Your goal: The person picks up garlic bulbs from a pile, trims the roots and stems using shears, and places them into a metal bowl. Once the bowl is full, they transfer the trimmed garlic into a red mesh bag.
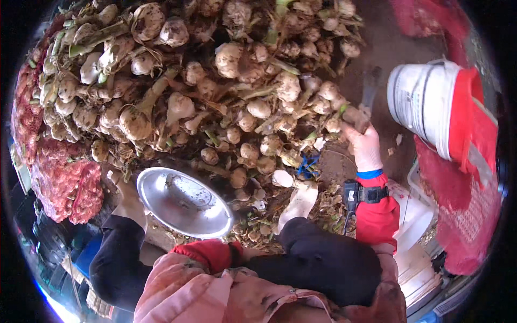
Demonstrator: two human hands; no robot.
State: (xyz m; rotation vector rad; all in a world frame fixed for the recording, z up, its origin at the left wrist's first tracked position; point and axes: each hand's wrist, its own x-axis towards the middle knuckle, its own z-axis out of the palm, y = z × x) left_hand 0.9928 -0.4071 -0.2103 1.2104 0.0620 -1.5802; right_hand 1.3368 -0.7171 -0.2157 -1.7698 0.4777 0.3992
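Observation:
My right hand (363,144), in a pale glove with a blue cuff, reaches to the right edge of a large heap of garlic bulbs (228,60). Its fingers are closed around what looks like a knife (370,89), its grey blade pointing away from me and blurred. A garlic bulb (333,125) with a green stem stub lies just left of the fingers. My left arm bends across my lap in a red sleeve (210,255). Only a sliver of my left hand (251,252) shows beside my dark trouser leg; its fingers are hidden.
A shiny metal basin (219,216) tilts between my legs. Red mesh sacks stand at left (67,180) and right (468,215). A white bucket (420,105) with a red rim lies at the right. Peelings (253,229) and a blue tie (307,166) litter the ground.

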